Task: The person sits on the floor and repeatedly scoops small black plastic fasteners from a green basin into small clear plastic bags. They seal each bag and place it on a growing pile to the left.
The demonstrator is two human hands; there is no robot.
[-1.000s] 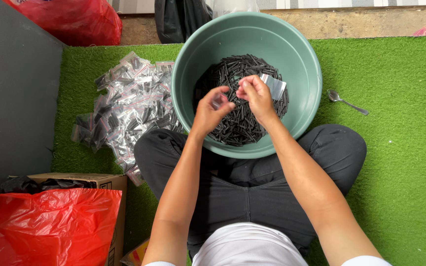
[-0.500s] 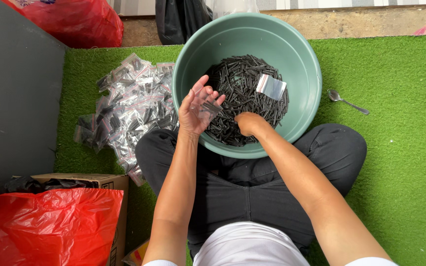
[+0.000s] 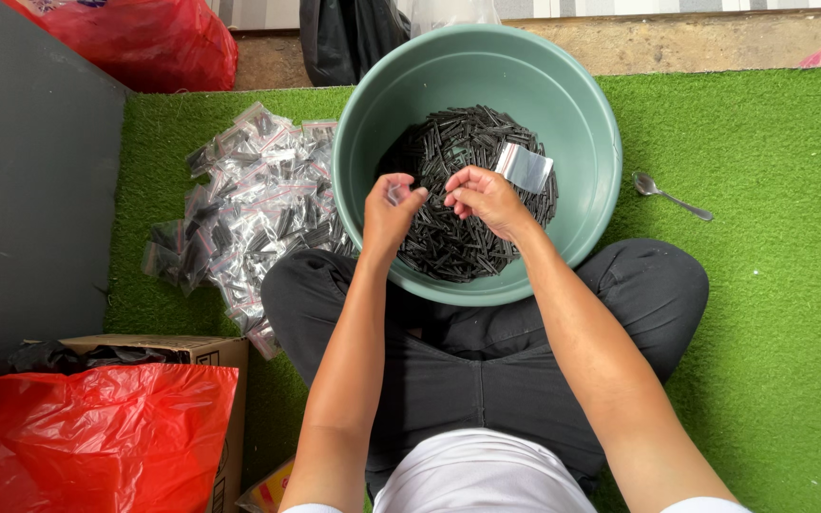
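The left hand (image 3: 390,211) pinches a small clear bag (image 3: 397,194); the right hand (image 3: 483,198) curls loosely around black sticks (image 3: 458,161), over the green bowl (image 3: 577,114), so spills fall in; filled bags (image 3: 239,214) wait at nine o'clock

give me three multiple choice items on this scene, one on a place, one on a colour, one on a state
1. Where does the spoon lie?
A. in the basin
B. on the green turf right of the basin
C. on the cardboard box

2. What colour is the basin?
A. teal green
B. red
C. white

3. How are the left hand and right hand?
A. flat on the turf
B. resting on the knees
C. raised together over the black pieces

Answers: 1 B, it rests on turf beside the basin; 2 A, its wall is teal; 3 C, both hands meet above the pile.
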